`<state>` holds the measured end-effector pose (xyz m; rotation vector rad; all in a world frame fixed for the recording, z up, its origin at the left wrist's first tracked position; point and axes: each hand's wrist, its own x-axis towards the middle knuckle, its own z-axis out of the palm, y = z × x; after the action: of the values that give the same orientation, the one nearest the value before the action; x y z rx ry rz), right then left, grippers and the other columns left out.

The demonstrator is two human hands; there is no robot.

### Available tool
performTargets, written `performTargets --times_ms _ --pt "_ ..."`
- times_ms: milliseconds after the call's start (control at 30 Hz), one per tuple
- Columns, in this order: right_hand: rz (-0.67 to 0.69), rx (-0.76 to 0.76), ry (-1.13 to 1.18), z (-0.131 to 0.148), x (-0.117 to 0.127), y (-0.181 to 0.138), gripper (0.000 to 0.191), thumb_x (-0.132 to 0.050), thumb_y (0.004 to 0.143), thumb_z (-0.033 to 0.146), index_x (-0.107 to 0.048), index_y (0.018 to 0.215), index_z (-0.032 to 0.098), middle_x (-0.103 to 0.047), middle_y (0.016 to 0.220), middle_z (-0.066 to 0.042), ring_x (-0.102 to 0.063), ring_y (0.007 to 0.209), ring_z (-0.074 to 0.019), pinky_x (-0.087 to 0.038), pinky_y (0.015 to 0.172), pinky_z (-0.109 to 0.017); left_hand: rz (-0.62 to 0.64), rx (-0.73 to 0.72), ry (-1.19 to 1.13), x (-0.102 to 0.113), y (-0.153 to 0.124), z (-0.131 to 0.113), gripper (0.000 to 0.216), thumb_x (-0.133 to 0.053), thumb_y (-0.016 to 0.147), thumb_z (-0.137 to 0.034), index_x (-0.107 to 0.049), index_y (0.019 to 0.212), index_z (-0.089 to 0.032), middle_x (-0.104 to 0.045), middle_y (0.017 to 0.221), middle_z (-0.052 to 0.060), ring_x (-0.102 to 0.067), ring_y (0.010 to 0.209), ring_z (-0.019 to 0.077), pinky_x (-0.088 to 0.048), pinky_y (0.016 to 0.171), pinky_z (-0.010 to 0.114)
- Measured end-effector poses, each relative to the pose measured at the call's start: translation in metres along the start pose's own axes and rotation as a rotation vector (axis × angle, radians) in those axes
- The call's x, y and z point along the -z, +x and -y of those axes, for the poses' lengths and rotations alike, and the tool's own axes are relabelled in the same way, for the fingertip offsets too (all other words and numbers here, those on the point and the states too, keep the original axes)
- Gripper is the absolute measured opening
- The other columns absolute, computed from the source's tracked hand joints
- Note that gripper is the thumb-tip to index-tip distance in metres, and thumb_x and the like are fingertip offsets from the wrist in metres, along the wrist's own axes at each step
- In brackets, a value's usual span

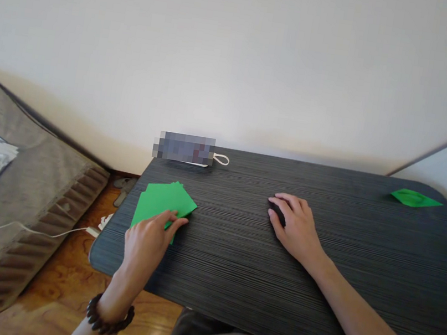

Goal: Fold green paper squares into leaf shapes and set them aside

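A fanned stack of green paper sheets (160,200) lies on the left part of the dark desk. My left hand (149,237) is at the stack's near right edge, with thumb and forefinger pinched on a sheet of green paper. My right hand (296,226) lies on the desktop right of the middle, its thumb apart from the fingers. Between them is a dark patch that looks like shaded desktop, and I see nothing held there. Toward the far right corner sits a folded green paper piece (415,198), pointed at both ends, away from both hands.
Behind the paper stack, a blurred-out flat item (184,149) with a white loop strap rests at the desk's (227,257) back left. A white wall (264,61) borders the rear edge. To the left are a grey covered bed (33,206) and a white cable (45,234).
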<state>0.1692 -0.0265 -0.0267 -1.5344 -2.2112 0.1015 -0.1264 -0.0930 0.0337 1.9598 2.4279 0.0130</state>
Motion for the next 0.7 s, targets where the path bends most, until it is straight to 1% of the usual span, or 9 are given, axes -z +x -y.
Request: performTargets --times_ms 133,233,300,367,467,533,600,633,700 --pt "0.008 -0.013 0.012 0.001 0.002 0.001 0.031 -0.046 0.088 0.030 -0.057 0.116 0.021 -0.054 0.119 -0.008 -0.046 0.108 -0.0277 -0.040 0.089 -0.044 -0.021 0.040 0.041 0.003 -0.006 -0.002 0.026 -0.048 0.087 -0.041 -0.066 0.102 -0.030 -0.073 0.095 0.004 -0.068 0.080 0.0283 -0.041 0.058 0.030" --pt "0.008 -0.014 0.030 0.001 0.003 0.000 0.031 -0.046 0.088 0.029 -0.057 0.115 0.021 -0.054 0.119 -0.009 -0.046 0.107 -0.0286 -0.040 0.088 -0.045 -0.186 0.027 -0.015 0.006 -0.010 0.001 0.024 -0.049 0.087 -0.032 -0.066 0.104 -0.027 -0.072 0.096 0.005 -0.066 0.090 0.0263 -0.047 0.068 0.032" --pt "-0.002 -0.014 0.050 0.001 0.003 0.000 0.030 -0.046 0.088 0.028 -0.057 0.115 0.021 -0.054 0.118 -0.010 -0.046 0.107 -0.0293 -0.041 0.087 -0.046 -0.339 -0.043 -0.099 0.008 -0.011 0.005 0.023 -0.050 0.087 -0.028 -0.066 0.103 -0.024 -0.071 0.099 0.006 -0.064 0.098 0.0232 -0.046 0.084 0.034" --pt "-0.012 -0.013 0.075 0.002 0.003 0.000 0.030 -0.046 0.088 0.027 -0.057 0.115 0.022 -0.054 0.118 -0.010 -0.046 0.108 -0.0301 -0.041 0.086 -0.047 -0.457 -0.129 -0.179 0.011 -0.010 0.008 0.021 -0.050 0.087 -0.023 -0.066 0.100 -0.022 -0.070 0.102 0.005 -0.063 0.100 0.0200 -0.040 0.098 0.037" --pt "-0.014 -0.004 0.142 0.003 0.003 -0.001 0.032 -0.047 0.087 0.026 -0.055 0.117 0.023 -0.054 0.118 -0.010 -0.047 0.109 -0.0301 -0.040 0.088 -0.049 -0.548 -0.266 -0.289 0.015 -0.010 -0.001 0.018 -0.053 0.085 -0.015 -0.065 0.097 -0.022 -0.070 0.103 0.003 -0.063 0.102 0.0180 -0.033 0.106 0.042" --pt "-0.001 0.015 0.215 0.003 0.006 -0.001 0.034 -0.048 0.086 0.024 -0.052 0.120 0.023 -0.053 0.120 -0.010 -0.047 0.110 -0.0290 -0.039 0.092 -0.048 -0.536 -0.387 -0.404 0.015 -0.009 -0.019 0.019 -0.056 0.082 -0.011 -0.065 0.096 -0.021 -0.071 0.102 0.002 -0.063 0.103 0.0176 -0.034 0.106 0.042" --pt "0.034 0.047 0.312 0.001 0.011 0.000 0.040 -0.050 0.085 0.024 -0.047 0.125 0.022 -0.052 0.123 -0.010 -0.047 0.112 -0.0275 -0.038 0.094 -0.047 -0.429 -0.502 -0.565 0.013 -0.004 -0.046 0.018 -0.057 0.082 -0.010 -0.066 0.093 -0.021 -0.071 0.102 0.001 -0.064 0.100 0.0165 -0.040 0.101 0.038" --pt "0.061 0.067 0.373 -0.002 0.014 0.000 0.045 -0.052 0.084 0.024 -0.044 0.128 0.022 -0.053 0.123 -0.010 -0.048 0.111 -0.0264 -0.039 0.094 -0.046 -0.371 -0.525 -0.658 0.010 0.000 -0.061 0.017 -0.057 0.081 -0.011 -0.067 0.092 -0.020 -0.072 0.099 0.001 -0.065 0.096 0.0155 -0.045 0.095 0.033" --pt "0.124 0.079 0.516 -0.009 0.020 0.001 0.054 -0.056 0.082 0.024 -0.037 0.132 0.023 -0.055 0.122 -0.008 -0.053 0.104 -0.0230 -0.044 0.088 -0.041 -0.217 -0.489 -0.803 0.004 0.012 -0.091 0.016 -0.057 0.083 -0.014 -0.066 0.095 -0.019 -0.072 0.098 0.001 -0.067 0.089 0.0137 -0.051 0.083 0.025"
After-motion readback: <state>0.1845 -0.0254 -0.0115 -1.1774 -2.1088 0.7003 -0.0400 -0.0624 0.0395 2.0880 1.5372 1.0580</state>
